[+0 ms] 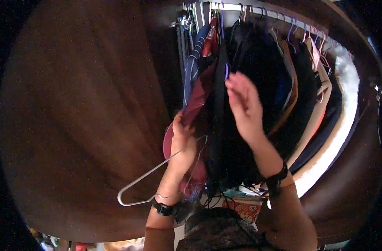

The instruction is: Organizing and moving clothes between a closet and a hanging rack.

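Observation:
My left hand [182,135] grips a maroon garment [199,102] hanging from the rail. A silver wire hanger [147,174] lies across that forearm; whether my fingers also hold it is hidden. My right hand [246,103] is raised and slightly blurred, its fingers loosely bent and nothing visible in the palm. Its fingertips are at the lower end of a purple strip [226,71], perhaps part of a hanger, beside dark clothes [220,125]. A blue striped garment [192,66] hangs behind the maroon one, and a red hanger [209,45] shows above it.
A metal rail [257,11] curves across the top with several garments on it. At right hang a beige garment [324,89] and one with white fur trim [346,75]. A brown panel [84,109] fills the left side. Below sits a red patterned item [242,208].

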Tool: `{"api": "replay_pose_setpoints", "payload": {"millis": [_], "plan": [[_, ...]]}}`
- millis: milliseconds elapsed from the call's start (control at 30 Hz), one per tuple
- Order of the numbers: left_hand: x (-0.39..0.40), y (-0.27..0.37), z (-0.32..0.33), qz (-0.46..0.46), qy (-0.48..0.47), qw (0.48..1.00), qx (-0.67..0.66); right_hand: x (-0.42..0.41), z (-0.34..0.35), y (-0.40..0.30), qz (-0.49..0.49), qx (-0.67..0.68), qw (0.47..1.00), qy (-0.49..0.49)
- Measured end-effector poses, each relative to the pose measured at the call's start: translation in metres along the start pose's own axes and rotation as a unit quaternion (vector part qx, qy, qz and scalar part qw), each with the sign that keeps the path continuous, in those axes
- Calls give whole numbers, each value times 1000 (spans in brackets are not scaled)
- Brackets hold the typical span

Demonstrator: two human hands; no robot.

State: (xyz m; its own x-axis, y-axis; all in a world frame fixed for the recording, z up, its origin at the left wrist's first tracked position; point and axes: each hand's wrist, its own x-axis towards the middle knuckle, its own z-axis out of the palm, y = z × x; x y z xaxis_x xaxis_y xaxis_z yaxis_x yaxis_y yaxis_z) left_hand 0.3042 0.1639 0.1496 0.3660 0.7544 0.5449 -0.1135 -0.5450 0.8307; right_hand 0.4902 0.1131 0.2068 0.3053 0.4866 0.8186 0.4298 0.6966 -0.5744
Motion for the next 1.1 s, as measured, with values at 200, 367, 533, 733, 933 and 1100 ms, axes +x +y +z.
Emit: {"api": "replay_pose_setpoints", "payload": {"millis": [200, 367, 533, 733, 933, 1100], "plan": [[-9, 21, 13, -52, -72, 992, 94, 111, 22, -27, -116, -247, 958, -83], [-29, 33, 46, 64, -133, 986, 82, 105, 24, -23, 51, -357, 920, -151], [-21, 34, 58, 119, -159, 980, 20, 79, -7, -21, 8, -489, 825, -282], [-13, 38, 54, 56, -259, 963, -48, 89, -52, -31, 102, -534, 750, -376], [1, 38, 56, 37, -262, 957, -123, 89, -63, -43, 327, -57, 933, -136], [8, 50, 55, 39, -240, 942, -231, 92, -64, -48, 345, 76, 931, -90]]}}
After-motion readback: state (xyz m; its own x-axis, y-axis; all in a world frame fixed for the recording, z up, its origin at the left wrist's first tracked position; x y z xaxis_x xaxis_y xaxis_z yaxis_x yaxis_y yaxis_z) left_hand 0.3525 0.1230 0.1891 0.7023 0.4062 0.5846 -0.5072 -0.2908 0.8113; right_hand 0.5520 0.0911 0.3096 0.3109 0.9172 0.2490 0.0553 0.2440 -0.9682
